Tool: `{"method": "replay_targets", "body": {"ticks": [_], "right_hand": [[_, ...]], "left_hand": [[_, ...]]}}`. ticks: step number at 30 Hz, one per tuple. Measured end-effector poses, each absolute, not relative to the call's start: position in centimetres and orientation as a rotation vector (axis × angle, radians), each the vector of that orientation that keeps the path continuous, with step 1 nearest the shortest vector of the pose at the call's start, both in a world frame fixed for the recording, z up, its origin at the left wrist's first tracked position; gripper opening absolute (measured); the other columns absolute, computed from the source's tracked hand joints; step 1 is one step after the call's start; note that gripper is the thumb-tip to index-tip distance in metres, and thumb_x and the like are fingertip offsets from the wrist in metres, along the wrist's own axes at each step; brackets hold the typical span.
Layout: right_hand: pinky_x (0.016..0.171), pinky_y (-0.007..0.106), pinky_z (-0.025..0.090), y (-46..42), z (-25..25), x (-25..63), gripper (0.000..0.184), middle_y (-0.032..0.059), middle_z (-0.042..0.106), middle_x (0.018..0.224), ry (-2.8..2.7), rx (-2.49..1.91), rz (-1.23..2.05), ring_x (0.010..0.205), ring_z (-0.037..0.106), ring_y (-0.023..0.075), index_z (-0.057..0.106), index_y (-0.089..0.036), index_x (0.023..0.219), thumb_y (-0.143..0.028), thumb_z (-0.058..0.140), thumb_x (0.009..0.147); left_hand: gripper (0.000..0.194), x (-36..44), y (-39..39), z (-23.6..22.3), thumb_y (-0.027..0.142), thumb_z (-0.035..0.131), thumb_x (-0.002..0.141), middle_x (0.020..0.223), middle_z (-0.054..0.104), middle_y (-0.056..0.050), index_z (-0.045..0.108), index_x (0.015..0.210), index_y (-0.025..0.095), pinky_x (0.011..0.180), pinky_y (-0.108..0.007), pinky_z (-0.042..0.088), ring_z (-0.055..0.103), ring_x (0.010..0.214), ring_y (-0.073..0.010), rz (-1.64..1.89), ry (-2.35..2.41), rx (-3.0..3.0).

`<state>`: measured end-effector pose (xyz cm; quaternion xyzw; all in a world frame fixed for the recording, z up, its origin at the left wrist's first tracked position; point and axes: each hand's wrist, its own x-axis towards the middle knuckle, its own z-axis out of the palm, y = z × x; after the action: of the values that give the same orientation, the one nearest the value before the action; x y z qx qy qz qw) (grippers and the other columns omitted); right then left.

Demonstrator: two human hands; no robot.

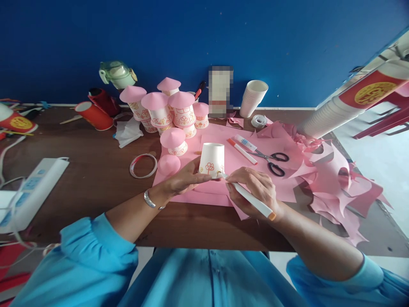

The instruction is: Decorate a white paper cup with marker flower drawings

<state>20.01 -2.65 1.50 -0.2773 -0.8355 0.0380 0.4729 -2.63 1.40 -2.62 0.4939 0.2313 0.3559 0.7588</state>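
Observation:
My left hand (188,175) is closed around the lower left side of a white paper cup (213,155), which is upside down and carries orange and yellow flower drawings near its rim. A white marker pen (254,201) with an orange end is gripped in my right hand (255,187), its tip at the cup's lower right side. Beneath both lie sheets of pink paper (207,198). Just beyond the cup rest a second, orange-and-white marker (242,151), a glue tube (245,143) and black-handled scissors (271,160).
Decorated cups with pink cone tops (182,100) crowd behind my left hand. A tape roll (143,166) and a power strip (33,189) lie left. Pink paper scraps (338,179) spread right, under a long cup stack (351,100). More white cups (254,98) stand by the blue wall.

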Motion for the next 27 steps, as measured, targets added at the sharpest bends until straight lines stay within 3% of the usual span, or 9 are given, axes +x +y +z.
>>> {"method": "replay_targets", "body": {"ticks": [27], "right_hand": [[0.061,0.026,0.056,-2.87,1.85,19.83,0.024,-0.001,0.069,0.077,-2.05,-0.625,0.142,0.065,0.068,0.0147,0.06,-0.021,0.107,-0.003,0.063,0.092]], "left_hand": [[0.036,-2.87,1.38,-2.75,0.025,0.084,0.088,0.114,0.078,-0.009,0.071,0.122,0.02,0.095,-0.036,0.058,0.073,0.106,-0.0223,0.778,0.532,1.093]]}}
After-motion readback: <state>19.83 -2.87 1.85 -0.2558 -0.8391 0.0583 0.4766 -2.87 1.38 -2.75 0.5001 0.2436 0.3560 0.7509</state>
